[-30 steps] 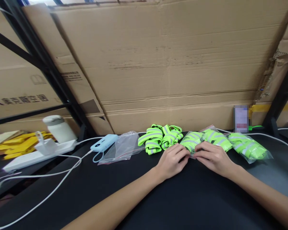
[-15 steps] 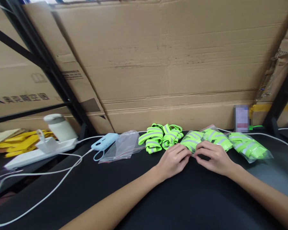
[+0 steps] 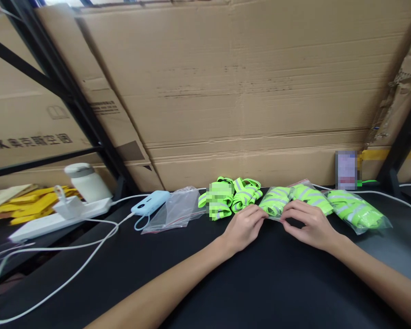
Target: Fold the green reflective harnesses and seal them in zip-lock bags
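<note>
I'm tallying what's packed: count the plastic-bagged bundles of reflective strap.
3: left bundle, between the left hand and right hand; middle bundle, just behind the right hand; right bundle, farthest right. The hands could hide more.

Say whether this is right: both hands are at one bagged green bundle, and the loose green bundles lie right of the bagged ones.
Wrong side: the head view shows the loose green bundles left of the bagged ones. The rest holds.
</note>
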A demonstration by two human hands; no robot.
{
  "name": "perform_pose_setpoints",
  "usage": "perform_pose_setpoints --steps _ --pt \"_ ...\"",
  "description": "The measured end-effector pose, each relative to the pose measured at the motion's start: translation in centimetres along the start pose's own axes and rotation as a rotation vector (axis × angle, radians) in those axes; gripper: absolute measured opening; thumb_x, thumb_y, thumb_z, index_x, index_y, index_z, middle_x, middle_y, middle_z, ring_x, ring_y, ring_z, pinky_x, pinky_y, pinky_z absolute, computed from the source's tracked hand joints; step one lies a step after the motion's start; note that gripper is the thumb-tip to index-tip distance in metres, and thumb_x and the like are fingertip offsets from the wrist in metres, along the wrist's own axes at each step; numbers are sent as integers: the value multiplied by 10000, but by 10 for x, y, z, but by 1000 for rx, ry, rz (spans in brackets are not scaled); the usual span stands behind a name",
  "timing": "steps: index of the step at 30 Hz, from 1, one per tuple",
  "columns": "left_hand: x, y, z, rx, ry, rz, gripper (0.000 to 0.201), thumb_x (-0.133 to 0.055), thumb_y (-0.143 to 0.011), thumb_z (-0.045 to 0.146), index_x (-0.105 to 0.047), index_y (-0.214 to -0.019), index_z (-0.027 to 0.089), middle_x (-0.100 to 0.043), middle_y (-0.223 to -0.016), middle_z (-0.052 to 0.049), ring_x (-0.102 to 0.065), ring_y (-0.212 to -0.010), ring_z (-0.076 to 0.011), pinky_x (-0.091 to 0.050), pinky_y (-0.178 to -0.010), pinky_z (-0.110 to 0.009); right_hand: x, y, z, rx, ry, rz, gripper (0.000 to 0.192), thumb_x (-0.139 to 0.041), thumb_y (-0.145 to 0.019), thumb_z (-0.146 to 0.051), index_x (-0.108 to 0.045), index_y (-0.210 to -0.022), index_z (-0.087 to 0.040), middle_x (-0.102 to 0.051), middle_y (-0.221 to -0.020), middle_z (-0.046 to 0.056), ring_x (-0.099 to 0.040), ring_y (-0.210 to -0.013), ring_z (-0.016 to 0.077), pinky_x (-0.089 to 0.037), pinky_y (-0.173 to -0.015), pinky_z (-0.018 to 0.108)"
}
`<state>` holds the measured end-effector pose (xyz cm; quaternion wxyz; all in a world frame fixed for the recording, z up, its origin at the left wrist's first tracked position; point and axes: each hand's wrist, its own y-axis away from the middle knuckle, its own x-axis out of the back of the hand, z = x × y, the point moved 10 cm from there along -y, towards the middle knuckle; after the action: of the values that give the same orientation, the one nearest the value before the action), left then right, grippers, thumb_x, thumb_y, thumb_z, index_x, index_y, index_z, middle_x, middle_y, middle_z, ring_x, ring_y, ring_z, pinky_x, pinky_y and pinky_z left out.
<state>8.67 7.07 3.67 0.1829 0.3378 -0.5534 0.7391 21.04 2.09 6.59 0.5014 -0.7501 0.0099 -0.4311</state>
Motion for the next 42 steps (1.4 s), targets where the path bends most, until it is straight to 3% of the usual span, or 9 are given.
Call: perform_pose_setpoints --steps 8,12,17,29,37,42 --pt "1 -2 6 -25 8 7 160 -518 -966 107 -662 -995 171 -698 -924 -66 -664 -857 -180 -570 -816 -322 -7 2 -3 63 26 -44 134 -592 -946 -122 -698 -959 -203 -684 -928 60 -656 -833 177 -527 -698 279" --pt "2 -4 10 -51 -2 3 110 -555 -985 189 -664 -995 175 -701 -915 -67 -660 -853 -185 -569 -806 -325 -7 1 -2 44 19 -45 114 -594 -946 -130 -685 -948 -198 -686 -925 59 -657 -845 181 -529 -706 283" --pt "0 -4 10 -50 -38 -9 155 -497 -1009 158 -652 -999 170 -697 -899 -60 -657 -823 -176 -571 -806 -321 -11 1 -2 33 61 -69 110 -597 -954 -153 -695 -973 -199 -689 -931 62 -666 -848 190 -534 -692 288" --pt "-1 -2 4 8 -33 -13 160 -502 -983 112 -642 -1035 169 -691 -949 -68 -655 -881 -190 -561 -820 -330 -2 6 10 -20 -10 43 116 -603 -962 -135 -679 -1002 -212 -753 -1005 48 -725 -937 190 -579 -832 316" --pt "-6 0 -4 61 36 -62 157 -509 -981 99 -645 -1007 174 -685 -949 -60 -657 -872 -183 -557 -813 -318 -2 3 5 -20 -9 35 88 -621 -932 -135 -671 -943 -207 -730 -974 46 -703 -876 183 -571 -793 308" --pt "-6 -1 0 44 31 -61 157 -510 -980 112 -649 -1021 173 -672 -927 -63 -651 -860 -187 -554 -795 -314 -6 3 3 9 55 -10 110 -628 -937 -163 -703 -1000 -212 -710 -995 68 -688 -882 203 -567 -749 314"
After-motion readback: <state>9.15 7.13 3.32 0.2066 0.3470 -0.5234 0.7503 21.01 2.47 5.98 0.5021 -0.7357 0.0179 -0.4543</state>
